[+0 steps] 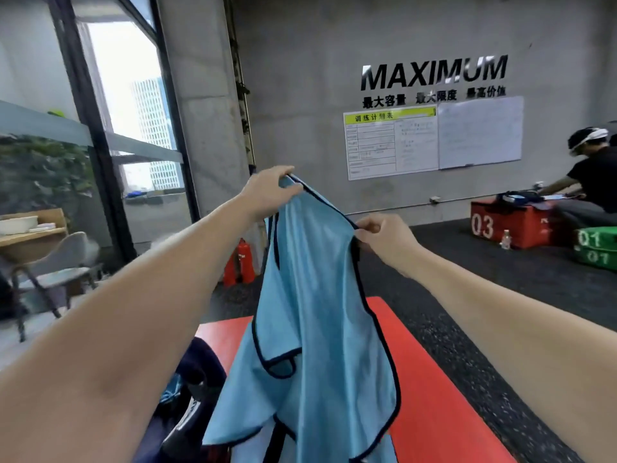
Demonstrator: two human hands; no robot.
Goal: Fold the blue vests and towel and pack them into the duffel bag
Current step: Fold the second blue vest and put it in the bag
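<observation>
While the light blue, shiny vest with dark piping (310, 315) hung in the air above the flat red padded table (434, 379), the step in hand looked to be spreading it out before the first fold, and doing that well would, I judge, mean drawing the two held points apart until the top edge ran level and the slack middle fell flat, then lowering it onto the red surface without letting the slippery cloth bunch. At the left, the dark navy duffel bag (197, 365) sat low beside the table's near edge, partly hidden behind the forearm, with a scrap of blue cloth showing at it. The left hand (267, 192) was raised highest, arm stretched forward and up, its grip a pinch of thumb and fingers on the vest's top corner. Lower and further right, the right hand (384, 240) had its wrist bent inward, its grip curled narrowly round the piped edge of the vest's other shoulder.
</observation>
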